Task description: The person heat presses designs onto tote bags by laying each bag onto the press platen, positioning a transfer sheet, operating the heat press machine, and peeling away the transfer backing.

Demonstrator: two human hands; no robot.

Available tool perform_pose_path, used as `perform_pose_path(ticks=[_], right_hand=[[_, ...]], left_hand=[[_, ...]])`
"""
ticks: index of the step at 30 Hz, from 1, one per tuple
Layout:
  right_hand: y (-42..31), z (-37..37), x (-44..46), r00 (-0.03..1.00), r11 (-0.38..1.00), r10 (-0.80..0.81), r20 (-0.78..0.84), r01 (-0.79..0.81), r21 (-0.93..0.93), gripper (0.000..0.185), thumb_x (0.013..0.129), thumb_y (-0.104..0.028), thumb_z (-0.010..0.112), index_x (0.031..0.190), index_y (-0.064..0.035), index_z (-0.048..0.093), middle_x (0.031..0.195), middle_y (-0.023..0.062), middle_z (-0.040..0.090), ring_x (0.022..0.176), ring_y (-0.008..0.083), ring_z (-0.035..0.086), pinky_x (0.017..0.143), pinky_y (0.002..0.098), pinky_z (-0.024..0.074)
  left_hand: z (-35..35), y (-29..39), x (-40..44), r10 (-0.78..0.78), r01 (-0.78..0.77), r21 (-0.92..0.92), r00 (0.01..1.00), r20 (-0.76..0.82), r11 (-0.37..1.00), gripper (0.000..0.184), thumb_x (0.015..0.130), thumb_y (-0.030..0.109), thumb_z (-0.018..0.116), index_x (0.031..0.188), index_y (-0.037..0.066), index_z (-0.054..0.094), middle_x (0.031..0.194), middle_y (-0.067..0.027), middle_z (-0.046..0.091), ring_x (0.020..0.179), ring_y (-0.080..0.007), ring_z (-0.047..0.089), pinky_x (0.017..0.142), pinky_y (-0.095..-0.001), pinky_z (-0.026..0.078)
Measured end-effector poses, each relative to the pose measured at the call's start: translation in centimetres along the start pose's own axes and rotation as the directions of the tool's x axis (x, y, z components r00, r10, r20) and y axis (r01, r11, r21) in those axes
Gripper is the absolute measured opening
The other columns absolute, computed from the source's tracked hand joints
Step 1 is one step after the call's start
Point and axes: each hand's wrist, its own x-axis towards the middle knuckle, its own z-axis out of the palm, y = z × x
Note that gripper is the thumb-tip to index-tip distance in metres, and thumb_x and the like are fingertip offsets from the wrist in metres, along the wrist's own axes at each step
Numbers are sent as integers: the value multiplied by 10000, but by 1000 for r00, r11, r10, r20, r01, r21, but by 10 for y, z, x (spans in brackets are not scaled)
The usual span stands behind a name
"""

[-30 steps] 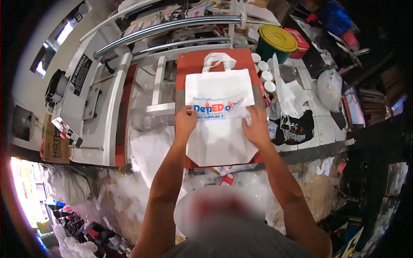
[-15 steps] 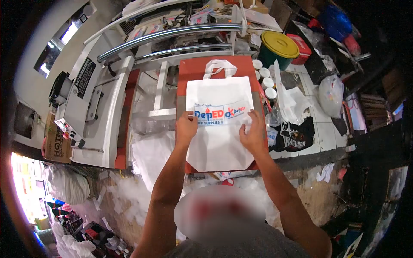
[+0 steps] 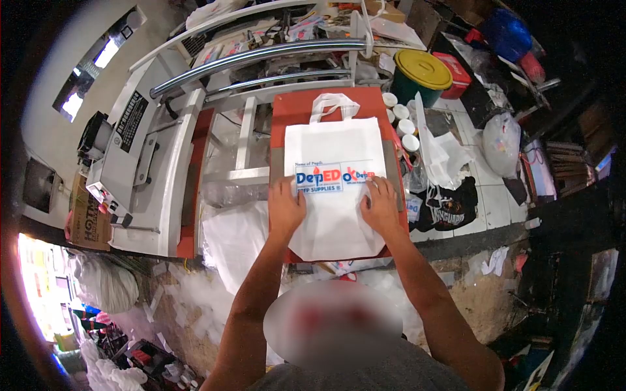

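A white tote bag [image 3: 334,228] lies flat on a red press bed [image 3: 285,104], its handles pointing away from me. Two printed transfers rest across its middle: one reading DepED [image 3: 319,178] on the left and a smaller one with OK [image 3: 352,176] to its right. My left hand [image 3: 287,205] lies on the bag's left edge with fingers stretched beside the DepED transfer. Over the right edge, my right hand [image 3: 380,205] has its fingers apart, the tips touching the right end of the OK transfer.
The heat press's white control box [image 3: 120,150] stands left, behind steel rails [image 3: 261,58]. A yellow-lidded bin [image 3: 422,70] and white-capped jars [image 3: 405,127] are beyond the bed's right side. A black printed cloth [image 3: 450,207] and white bags [image 3: 235,238] lie nearby.
The OK transfer has turned from a tilt to nearly level, in line with the DepED one. My right hand has moved slightly down, and the left hand's fingers have straightened out.
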Motion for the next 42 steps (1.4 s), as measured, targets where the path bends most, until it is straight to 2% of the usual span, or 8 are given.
perform_pose_path(ticks=[4,7,29,34,37,38,40,42], right_hand=[[-1,2,-2,1000,1000,-5,-14,5,-11,443,809,-147,615,1225,-1,574,1332,177,499,1294,382,415,1059,514,355],[-3,0,-3,1000,1000,-5,-10,5,-4,439,811,-147,618,1223,-4,577,1326,174,503,1294,378,417,1059,513,355],[-5,-3,-2,996,999,-33,-83,36,27,372,795,-119,633,1150,-6,617,1265,157,531,1240,361,461,1039,491,386],[-4,-3,-2,995,997,-22,-94,30,78,389,796,-125,633,1164,-3,604,1265,170,528,1224,375,466,1035,499,388],[0,-19,-1,991,991,14,-135,5,137,405,791,-122,638,1173,3,593,1263,183,527,1209,386,472,1033,503,386],[1,-24,-5,987,988,49,-151,-26,153,413,787,-119,642,1178,5,587,1262,190,526,1202,392,476,1033,505,383],[11,-29,-15,980,991,13,-200,15,137,413,788,-112,642,1179,6,584,1256,204,527,1192,396,481,1026,505,383],[26,-28,-27,982,992,-5,-188,28,121,410,789,-101,641,1179,5,580,1238,232,531,1173,406,488,1014,507,382]], left_hand=[[1,4,-18,120,-129,136,990,68,982,434,797,135,649,1221,78,580,1280,-107,572,1128,-337,517,938,-477,413],[7,-4,-21,100,-106,117,993,58,987,414,817,152,639,1221,80,585,1293,-81,572,1150,-327,501,953,-488,398],[8,-2,-23,77,-84,126,995,56,988,392,828,120,628,1212,53,594,1300,-112,569,1184,-336,492,1005,-462,386],[4,-7,-21,52,-53,27,997,61,998,366,827,121,626,1187,61,604,1287,-102,576,1180,-333,496,1002,-475,379],[-21,-24,-22,12,-14,-81,1000,-27,997,311,844,118,617,1148,50,616,1245,-137,597,1155,-338,522,1017,-472,375],[-45,-16,-24,-65,60,-63,994,-87,996,257,849,82,611,1104,48,625,1192,-154,618,1120,-341,551,1006,-455,390],[-84,-53,-30,57,-69,-45,972,-226,997,244,849,48,604,1091,61,627,1154,-138,628,1101,-338,562,980,-443,405],[-145,-68,-31,-11,40,108,966,-259,993,217,832,25,602,1046,56,616,1080,-143,625,1056,-357,562,947,-448,418]])
